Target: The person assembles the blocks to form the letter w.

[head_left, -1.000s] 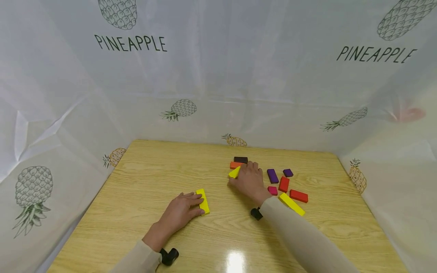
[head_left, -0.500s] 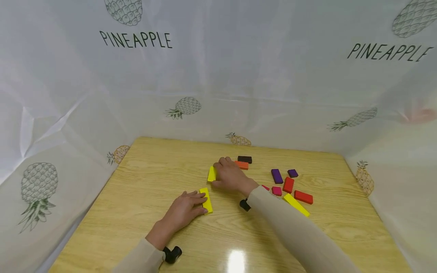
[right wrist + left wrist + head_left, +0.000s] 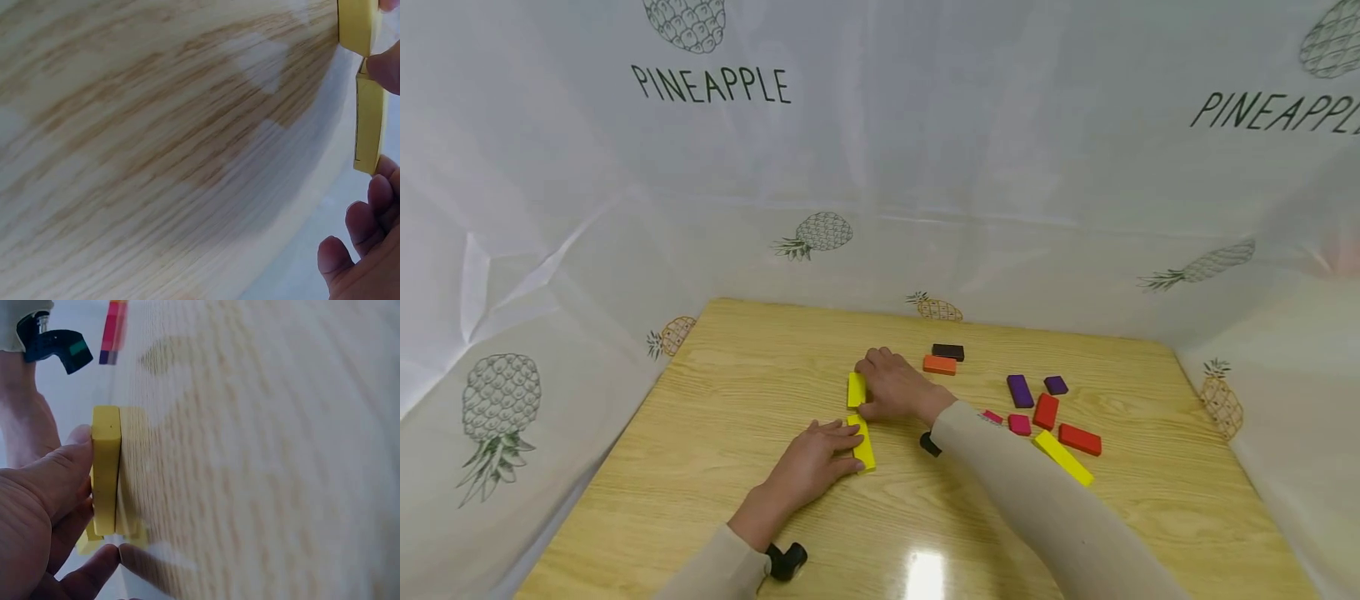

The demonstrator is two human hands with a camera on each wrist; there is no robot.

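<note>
Right hand [image 3: 891,385] is pinching the far yellow block [image 3: 856,390], thumb at the near end and fingertips at the other, which I guess is giving better control over its angle. Left hand [image 3: 814,460] isn't clamping anything, it's pressing down on the near yellow block [image 3: 866,447] with its fingers a bit apart, probably so it isn't sliding around the table [image 3: 760,350]. Those two are lying roughly end to end, can't tell if they're actually touching. Everything else is sitting off to the right, likely so it isn't crowding the hands. Counting up: a third yellow block [image 3: 1063,457], two red blocks [image 3: 1047,411], two purple blocks [image 3: 1020,391], two pink blocks [image 3: 1019,425] (one is partly hiding behind the sleeve [image 3: 1030,492]), one orange block [image 3: 940,365], one black block [image 3: 948,352], so I'm seeing eleven total
</note>
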